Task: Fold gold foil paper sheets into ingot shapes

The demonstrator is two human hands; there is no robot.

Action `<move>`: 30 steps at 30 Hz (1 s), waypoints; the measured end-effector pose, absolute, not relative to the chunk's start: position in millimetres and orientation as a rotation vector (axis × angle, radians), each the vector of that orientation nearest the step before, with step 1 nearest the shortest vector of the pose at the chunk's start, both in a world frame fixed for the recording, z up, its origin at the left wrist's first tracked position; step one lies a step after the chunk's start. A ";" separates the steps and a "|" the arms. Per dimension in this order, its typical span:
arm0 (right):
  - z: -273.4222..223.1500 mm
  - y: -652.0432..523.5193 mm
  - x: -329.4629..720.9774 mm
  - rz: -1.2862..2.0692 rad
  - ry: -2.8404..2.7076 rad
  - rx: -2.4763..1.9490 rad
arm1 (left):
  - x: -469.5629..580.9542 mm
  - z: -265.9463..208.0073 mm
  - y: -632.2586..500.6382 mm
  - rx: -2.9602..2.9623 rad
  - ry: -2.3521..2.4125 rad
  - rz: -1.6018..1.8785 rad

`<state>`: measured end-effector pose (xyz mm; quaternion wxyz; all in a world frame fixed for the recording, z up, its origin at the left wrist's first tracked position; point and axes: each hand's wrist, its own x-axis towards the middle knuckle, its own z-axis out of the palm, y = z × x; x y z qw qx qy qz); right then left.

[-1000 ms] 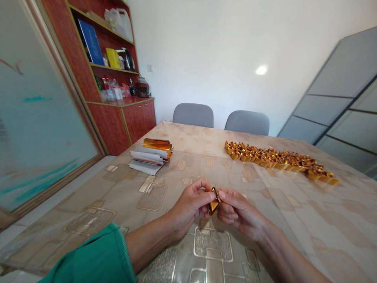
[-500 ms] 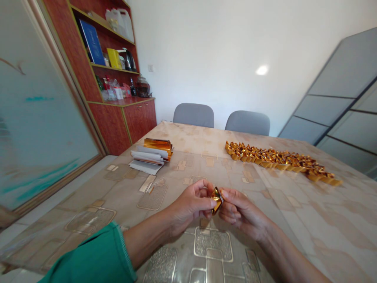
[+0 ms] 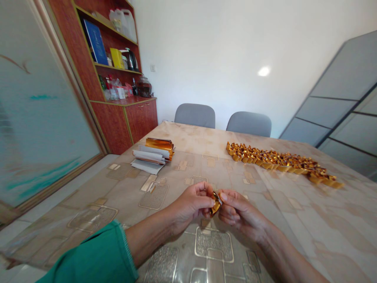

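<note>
Between my two hands, above the near part of the table, is a small folded piece of gold foil paper (image 3: 216,204). My left hand (image 3: 196,202) pinches its left side between thumb and fingers. At its right edge, my right hand (image 3: 237,206) is closed on it with thumb and forefinger. Farther off to the left lies a stack of gold foil sheets (image 3: 159,144), with grey-white paper sheets (image 3: 149,157) in front of it. Many folded gold foil pieces (image 3: 273,157) stand packed in rows at the far right.
A patterned cover lies over the table (image 3: 188,137). Two grey chairs (image 3: 194,115) stand at its far side, against the white wall. A red-brown cabinet (image 3: 123,122) with shelved goods is at the left, near a frosted glass door (image 3: 38,106).
The gold foil piece has tilted and looks narrower between my fingers. Both hands stay in nearly the same place. The whole view has shifted slightly.
</note>
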<state>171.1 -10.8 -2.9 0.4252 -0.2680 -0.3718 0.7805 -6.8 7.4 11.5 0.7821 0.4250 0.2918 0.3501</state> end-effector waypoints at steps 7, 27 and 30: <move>-4.8 -11.0 171.9 1.973 -0.883 -0.643 | -5.8 12.9 7.6 0.890 0.569 0.772; -9.2 -12.2 166.4 1.636 -0.751 -0.679 | -2.0 4.9 8.2 0.512 0.370 0.746; -9.1 -15.1 163.7 1.625 -0.879 -0.741 | -1.8 2.1 9.2 0.456 0.333 0.788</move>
